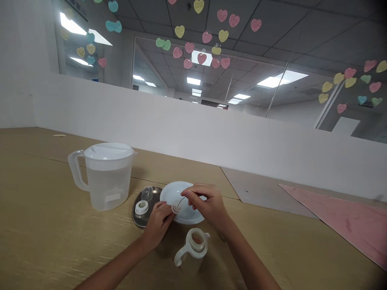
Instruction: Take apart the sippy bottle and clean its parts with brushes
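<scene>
Heart-shaped sticky notes (222,15) dot the window above a white partition (181,129), and below it runs a tan-covered table (45,225) with a pink sheet (341,221) at the far right. Both hands meet at the near left rim of a white bowl (169,194), probably because its basin would catch drips or scraps, though how high they are above it is hard to judge. Closed around a small clear piece (176,209), the left hand (159,221) turns the round mouth up towards the eyes, which seems to give a view inside. Thumb and fingertips of the right hand (207,200) pinch a thin dark implement (181,201), its lower end running to that mouth; a light grip like this suits fine control. That clear piece is see-through, with a pale circular rim; its lower part is hidden by fingers. Just left, a metal tray (156,196) keeps a clear domed cap (147,193) and a white collar (141,208) together. Nearer the body, a handled bottle (192,265) stands uncovered, reddish matter showing inside. Well to the left, a lidded pitcher (109,183) stands clear of both forearms.
</scene>
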`<state>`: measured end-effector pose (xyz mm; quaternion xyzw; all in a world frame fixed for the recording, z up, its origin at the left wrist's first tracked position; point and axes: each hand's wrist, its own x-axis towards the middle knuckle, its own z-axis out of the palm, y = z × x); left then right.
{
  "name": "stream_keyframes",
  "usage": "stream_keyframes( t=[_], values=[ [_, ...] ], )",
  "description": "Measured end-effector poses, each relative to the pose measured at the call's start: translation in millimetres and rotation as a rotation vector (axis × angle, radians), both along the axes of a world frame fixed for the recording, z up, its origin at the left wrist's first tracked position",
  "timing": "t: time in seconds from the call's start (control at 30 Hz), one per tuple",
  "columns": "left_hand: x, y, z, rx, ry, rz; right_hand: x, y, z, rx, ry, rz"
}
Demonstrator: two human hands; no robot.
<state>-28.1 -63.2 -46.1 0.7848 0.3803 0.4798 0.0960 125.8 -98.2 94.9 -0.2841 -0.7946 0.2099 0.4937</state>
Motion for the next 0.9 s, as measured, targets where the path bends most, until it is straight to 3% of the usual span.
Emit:
stream_keyframes(
  t=[0.17,0.5,0.9],
  values=[
    [-0.2,-0.9,1.0,-0.031,0.006,0.011,-3.2,1.7,-4.7,0.095,-0.124,0.046],
    [-1.0,-1.9,1.1,-0.056,-0.01,0.013,-6.2,5.9,-13.5,0.129,-0.255,0.06],
    [-0.3,-4.3,3.2,-0.044,0.001,0.016,-7.6,14.7,-22.9,0.176,-0.423,-0.038]
  ],
)
